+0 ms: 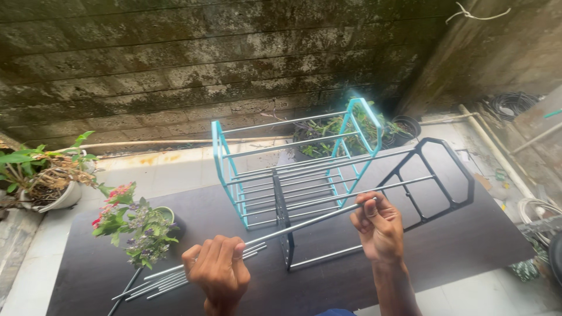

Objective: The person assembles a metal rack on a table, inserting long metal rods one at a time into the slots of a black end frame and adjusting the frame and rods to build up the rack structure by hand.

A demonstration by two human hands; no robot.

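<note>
With our left hand fisted around a metal rod and right hand fingertips pinching its far end above the dark table's near edge, we risk it slipping onto the black rack frame.

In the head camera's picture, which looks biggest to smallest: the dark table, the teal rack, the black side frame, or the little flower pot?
1. Dark table, by far the largest.
2. Teal rack.
3. Black side frame, close to the rack; it lies tilted, so this ranking is unsure.
4. Flower pot, smallest.
</note>
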